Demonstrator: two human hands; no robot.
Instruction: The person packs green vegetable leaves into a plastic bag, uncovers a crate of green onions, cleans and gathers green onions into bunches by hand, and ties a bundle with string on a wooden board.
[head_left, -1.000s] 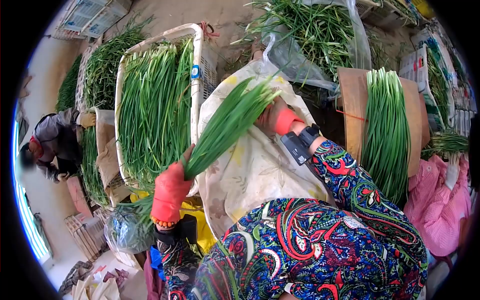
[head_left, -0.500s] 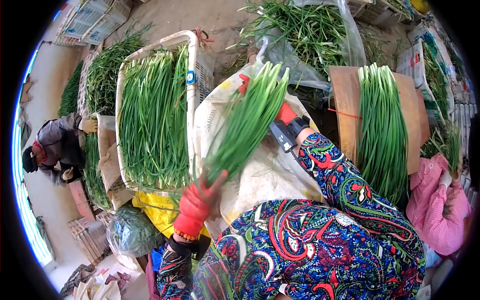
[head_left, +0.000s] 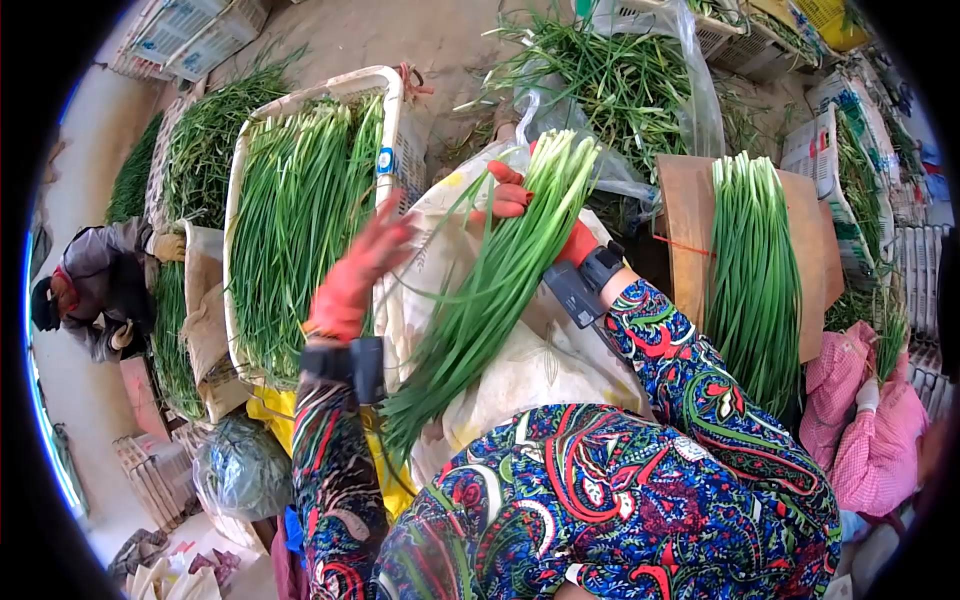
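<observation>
A bundle of long green stalks with pale ends [head_left: 500,280] lies slantwise over the cream cloth [head_left: 550,375] on the lap. Around its upper part is my right hand [head_left: 512,195], in a red glove, its fingers showing on the left side of the stalks. My left hand [head_left: 368,262], also red-gloved and blurred, is raised left of the bundle with its fingers apart, near the right rim of a white crate [head_left: 384,150]. Nothing shows in it. The crate holds neatly laid green stalks [head_left: 300,240].
A brown board [head_left: 686,262] on the right bears another bundle [head_left: 752,280]. Loose stalks [head_left: 625,85] lie on clear plastic at the top. One person [head_left: 100,280] is at the far left, another in pink [head_left: 865,430] at the right. A stuffed plastic bag [head_left: 242,465] sits lower left.
My left hand has let go of the bundle's lower end and moved up and left, fingers spreading. The bundle now hangs more steeply, its green ends lower, with my right hand still around it.
</observation>
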